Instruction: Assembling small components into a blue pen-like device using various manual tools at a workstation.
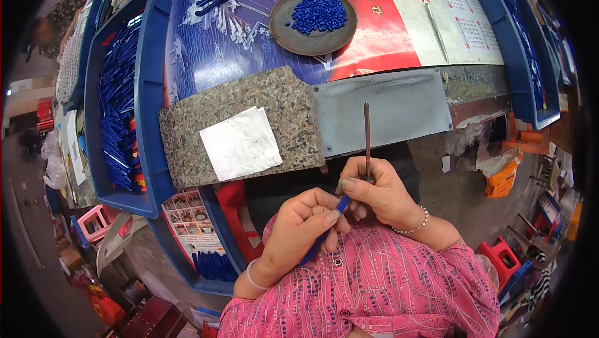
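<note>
Both hands are busy just in front of the pink shirt! The left hand has its fingers closed around a slim blue stick, lower end slanting down beside the shirt, upper end right by the other hand. And the right hand, fingers pinched tight, grips a thin brown rod, its pointed tip standing up in front of the grey plate at the bench edge. Whether the right fingers also touch the stick, I can't tell. Just left of the plate, white paper lies on a speckled stone slab. Farther back, a round dish holds blue pellets, and on the left, a blue tray is loaded with blue sticks.
</note>
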`<state>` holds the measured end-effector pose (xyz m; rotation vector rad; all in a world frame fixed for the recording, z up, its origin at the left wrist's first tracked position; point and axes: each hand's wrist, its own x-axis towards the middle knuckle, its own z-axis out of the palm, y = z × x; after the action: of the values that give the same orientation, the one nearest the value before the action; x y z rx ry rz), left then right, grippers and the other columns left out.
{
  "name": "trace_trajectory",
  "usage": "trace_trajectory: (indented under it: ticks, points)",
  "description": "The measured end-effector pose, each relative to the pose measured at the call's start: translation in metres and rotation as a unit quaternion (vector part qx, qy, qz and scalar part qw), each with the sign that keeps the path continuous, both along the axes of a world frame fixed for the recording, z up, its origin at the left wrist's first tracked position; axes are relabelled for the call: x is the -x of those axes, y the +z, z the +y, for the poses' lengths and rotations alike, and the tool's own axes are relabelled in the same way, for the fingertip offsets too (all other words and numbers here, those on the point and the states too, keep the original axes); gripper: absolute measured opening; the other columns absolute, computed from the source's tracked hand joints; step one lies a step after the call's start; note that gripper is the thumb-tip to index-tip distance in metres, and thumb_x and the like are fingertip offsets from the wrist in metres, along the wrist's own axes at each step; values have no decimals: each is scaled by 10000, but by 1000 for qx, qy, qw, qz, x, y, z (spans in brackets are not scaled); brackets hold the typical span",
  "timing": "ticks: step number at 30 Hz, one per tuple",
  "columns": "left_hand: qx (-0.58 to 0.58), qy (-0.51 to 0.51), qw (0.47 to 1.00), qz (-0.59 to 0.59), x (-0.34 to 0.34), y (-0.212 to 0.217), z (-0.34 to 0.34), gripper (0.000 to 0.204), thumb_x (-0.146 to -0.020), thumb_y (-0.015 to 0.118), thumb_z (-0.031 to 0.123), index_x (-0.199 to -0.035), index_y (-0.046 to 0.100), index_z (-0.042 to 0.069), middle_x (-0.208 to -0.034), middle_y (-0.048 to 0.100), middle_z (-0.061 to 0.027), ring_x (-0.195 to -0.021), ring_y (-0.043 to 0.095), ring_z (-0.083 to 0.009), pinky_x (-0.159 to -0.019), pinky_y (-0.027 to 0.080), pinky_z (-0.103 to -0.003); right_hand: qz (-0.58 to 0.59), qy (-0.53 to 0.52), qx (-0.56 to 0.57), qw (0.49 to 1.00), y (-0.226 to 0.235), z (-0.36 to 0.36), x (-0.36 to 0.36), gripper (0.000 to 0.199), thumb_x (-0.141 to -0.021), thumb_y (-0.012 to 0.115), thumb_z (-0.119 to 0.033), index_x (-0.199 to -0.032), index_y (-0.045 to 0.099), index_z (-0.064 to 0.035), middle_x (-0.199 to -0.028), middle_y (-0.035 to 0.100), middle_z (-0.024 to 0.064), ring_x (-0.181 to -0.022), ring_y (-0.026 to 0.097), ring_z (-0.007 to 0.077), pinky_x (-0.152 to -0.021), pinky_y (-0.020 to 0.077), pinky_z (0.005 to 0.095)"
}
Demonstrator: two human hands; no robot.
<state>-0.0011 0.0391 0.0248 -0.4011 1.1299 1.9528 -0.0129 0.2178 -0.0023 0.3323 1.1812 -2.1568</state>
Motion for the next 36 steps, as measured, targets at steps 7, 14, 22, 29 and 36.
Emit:
trace_trajectory:
  ticks: [7, 14, 22, 29, 36]
  points:
    - [45, 3, 999, 27, -3, 4, 6, 95, -874, 503, 51, -931, 515, -25, -740, 614, -105, -496, 526, -86, -467, 415, -178, 14, 0, 26, 1000, -5, 1, -1, 181, -886, 587, -204, -812, 535, -47, -635, 540, 5, -475, 465, 35, -424, 361, 164]
    - [63, 1, 996, 59, -6, 7, 8, 93, -880, 494, 37, -944, 511, -29, -771, 613, -99, -517, 531, -88, -488, 425, -183, 15, 0, 29, 999, -7, 1, -2, 187, -884, 590, -214, -821, 534, -46, -638, 539, 5, -471, 464, 36, -425, 361, 164]
    - [38, 6, 999, 24, -2, 3, 7, 99, -872, 506, 61, -930, 514, -18, -734, 611, -95, -478, 512, -88, -463, 398, -175, 3, 0, 39, 999, -7, 2, -1, 175, -890, 581, -206, -823, 533, -52, -637, 538, 2, -464, 457, 36, -425, 353, 169]
    - [-22, 44, 998, -33, -3, -26, 10, 166, -899, 475, 152, -905, 507, -11, -817, 606, -107, -611, 556, -115, -502, 426, -209, -4, -14, 21, 1000, -1, 5, 0, 203, -866, 604, -199, -801, 540, -17, -588, 526, 17, -449, 466, 50, -398, 364, 179]
    - [301, -297, 892, 163, -7, -215, 1, 313, -908, 433, 195, -1148, 518, 14, -1160, 544, -162, -1045, 531, -290, -932, 405, -374, 3, -36, -35, 999, 5, 0, 2, 214, -862, 604, -200, -771, 534, -20, -564, 515, 14, -409, 453, 60, -376, 358, 189]
